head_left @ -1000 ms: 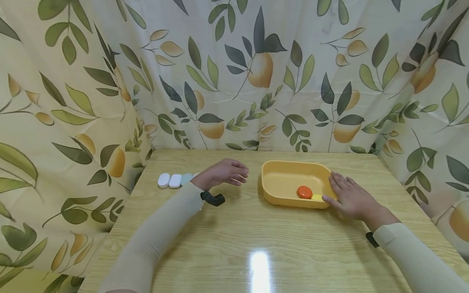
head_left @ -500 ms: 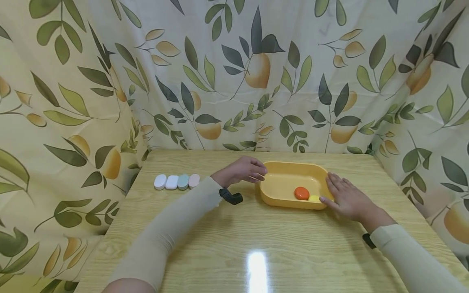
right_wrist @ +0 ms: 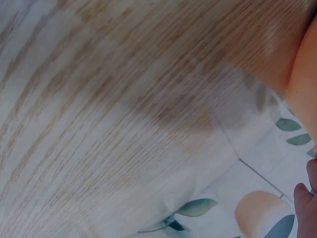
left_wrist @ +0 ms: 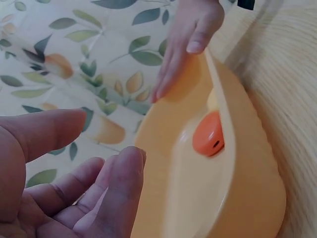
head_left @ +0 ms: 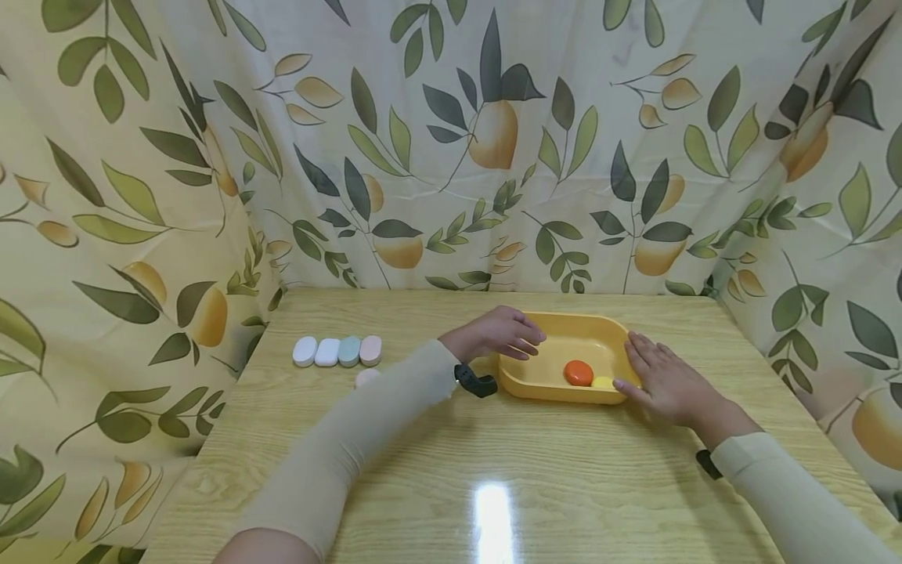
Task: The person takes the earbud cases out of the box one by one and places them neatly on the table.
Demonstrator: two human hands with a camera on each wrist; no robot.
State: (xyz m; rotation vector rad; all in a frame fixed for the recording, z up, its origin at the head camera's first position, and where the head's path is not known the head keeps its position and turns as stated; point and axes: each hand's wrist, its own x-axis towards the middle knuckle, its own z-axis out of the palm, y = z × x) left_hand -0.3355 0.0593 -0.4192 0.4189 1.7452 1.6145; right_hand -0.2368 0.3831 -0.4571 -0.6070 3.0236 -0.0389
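My left hand (head_left: 506,332) hovers over the left part of a yellow-orange tray (head_left: 557,392). In the left wrist view its thumb and fingers (left_wrist: 128,183) stand apart, with nothing between them. My right hand (head_left: 668,382) rests against the tray's right end, fingers straight along the rim. Inside the tray lie an orange rounded piece (head_left: 579,374) with a small dark slot, clearer in the left wrist view (left_wrist: 208,134), and a yellow piece (head_left: 602,382) beside it. The right wrist view shows mostly the tabletop.
On the table's left, a row of small rounded pieces stands side by side: two white (head_left: 305,352), a green (head_left: 348,352) and a pink (head_left: 370,350). Another pale pink piece (head_left: 366,378) is partly hidden by my left sleeve. A patterned curtain (head_left: 451,157) surrounds the wooden table (head_left: 423,486).
My left hand has moved right, from the tabletop left of the tray to above its left part. The lone pale pink piece has come into view. My right hand has stayed at the tray.
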